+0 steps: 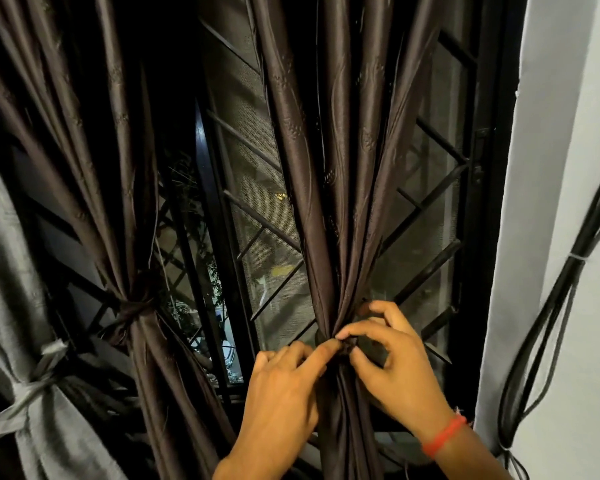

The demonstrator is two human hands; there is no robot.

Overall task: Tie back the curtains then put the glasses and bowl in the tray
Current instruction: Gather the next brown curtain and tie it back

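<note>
Right curtain (pixel 340 188): dark brown, gathered at centre before the window grille (pixel 257 223).
Tie band (pixel 329 336): mostly hidden under fingers.
Left hand (pixel 284 386): fingertips pinch the band.
Right hand (pixel 395 365): pinches the knot; red wristband (pixel 444 436).
Left curtain (pixel 125 209): already tied.
Glasses, bowl, tray: out of view.

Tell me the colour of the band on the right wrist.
Red wristband, seen in the head view.

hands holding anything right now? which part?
Both hands, left and right, pinch the dark tie-back at its knot, where it wraps the gathered right brown curtain.
</note>
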